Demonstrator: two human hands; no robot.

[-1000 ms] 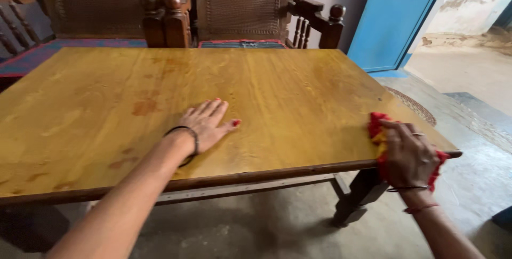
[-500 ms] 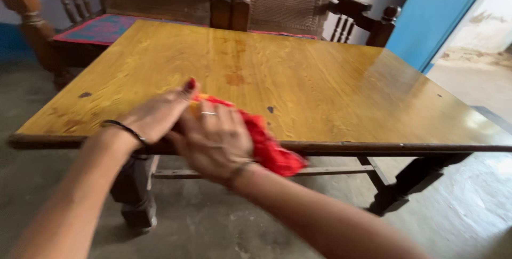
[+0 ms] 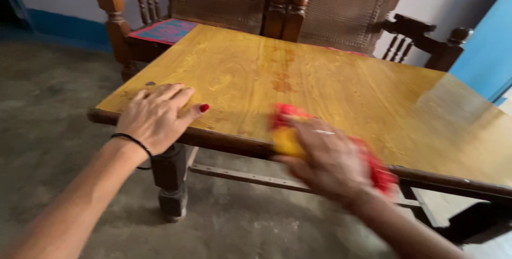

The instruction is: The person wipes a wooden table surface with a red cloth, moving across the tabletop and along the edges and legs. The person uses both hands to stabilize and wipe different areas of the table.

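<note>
Head view looks down on a yellow-brown wooden desk (image 3: 330, 83). Left hand (image 3: 157, 115) lies flat, fingers released, on the desk's near corner at centre left of the frame. Right hand (image 3: 328, 160), blurred, is clenched on a red and yellow cloth (image 3: 285, 126) at the desk's front edge, lower centre. Carved wooden chairs (image 3: 288, 3) stand behind.

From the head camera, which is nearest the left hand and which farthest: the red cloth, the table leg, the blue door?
1. Table leg, just below the left hand.
2. Red cloth, to the right under the right hand.
3. Blue door, far right.
</note>
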